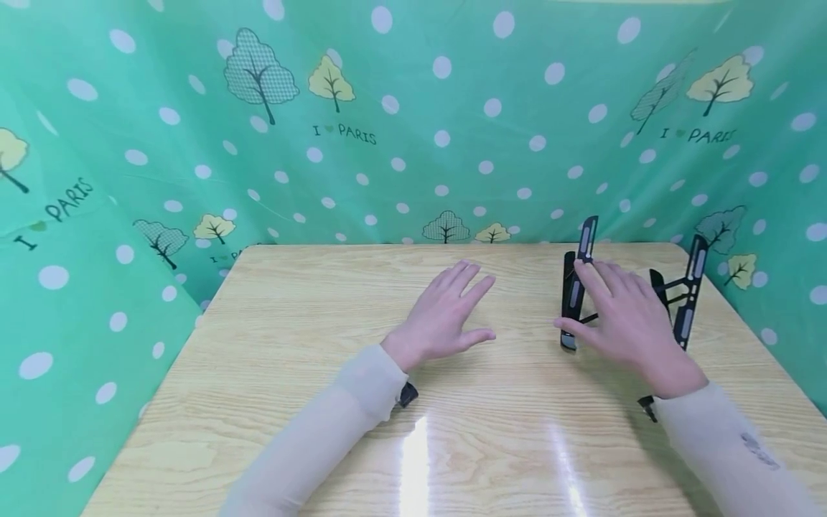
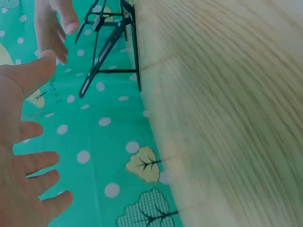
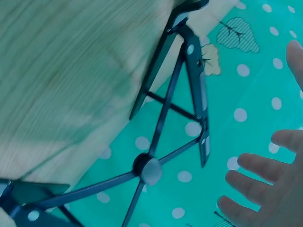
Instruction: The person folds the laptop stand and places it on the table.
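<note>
A black folding laptop stand (image 1: 690, 305) stands unfolded at the right side of the table. Its crossed bars meet at a round pivot (image 3: 150, 171) in the right wrist view. My right hand (image 1: 623, 319) overlaps the stand in the head view and hides its middle. In the right wrist view, the right hand's fingers (image 3: 255, 182) are spread and apart from the stand. Over the middle of the table, left of the stand, is my left hand (image 1: 442, 316), its fingers straight and spread with nothing in them. The left wrist view shows the left palm (image 2: 16, 184) with the stand beyond.
The pale wood-grain table (image 1: 291, 309) has its far edge against a green dotted cloth (image 1: 413, 93), which also hangs at the left and right. Dark straps or devices show under both wrists, one a black piece (image 1: 407, 394) at the left cuff.
</note>
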